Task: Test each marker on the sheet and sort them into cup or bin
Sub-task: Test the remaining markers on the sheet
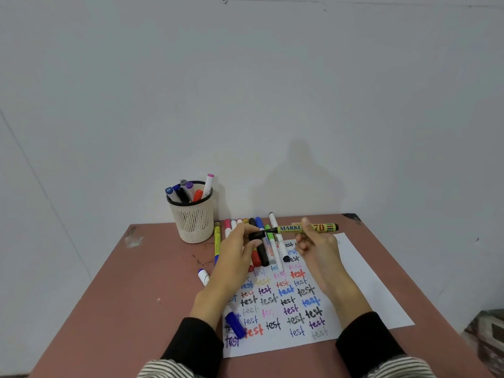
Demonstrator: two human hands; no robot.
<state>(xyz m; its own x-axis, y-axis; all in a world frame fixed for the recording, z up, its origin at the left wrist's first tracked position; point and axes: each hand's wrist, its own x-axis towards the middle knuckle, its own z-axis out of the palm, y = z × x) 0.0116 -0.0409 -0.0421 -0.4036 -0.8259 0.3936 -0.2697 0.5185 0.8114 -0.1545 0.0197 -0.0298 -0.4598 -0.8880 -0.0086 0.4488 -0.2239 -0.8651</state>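
Right hand (313, 242): I saw it pinching the yellow permanent marker (305, 228), held level above the sheet (362, 285), bare tip pointing left.
Left hand (237, 249): I saw its fingers curled round the black cap (257, 236), just beside the marker's tip.
Loose markers (259, 246): lay in a row at the sheet's far edge.
Cup (193, 216): stood at the bench (152, 282) back-left, holding several markers.

soft even light, faint shadow on wall (300, 173), wide-angle bending edges.
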